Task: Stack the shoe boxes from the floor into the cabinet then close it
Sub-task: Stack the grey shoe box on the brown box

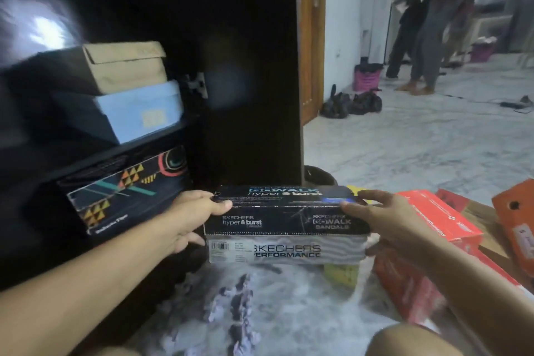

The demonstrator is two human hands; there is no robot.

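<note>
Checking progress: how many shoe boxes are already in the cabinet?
3: a tan box atop a light blue box on the upper shelf, a patterned black box below. Others may hide in the dark.

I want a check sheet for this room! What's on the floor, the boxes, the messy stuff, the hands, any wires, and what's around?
Surface: grey marbled floor.
Job's things: black Skechers cardboard shoe box held at both ends; brown cardboard box on pale blue box, black patterned box below, in the dark cabinet.
Clutter: red shoe boxes, orange box, yellow box.
Grippers: left hand and right hand grip the box.
Cables: dark cord, far floor.
Surroundings: two people standing, pink baskets, wooden door.
</note>
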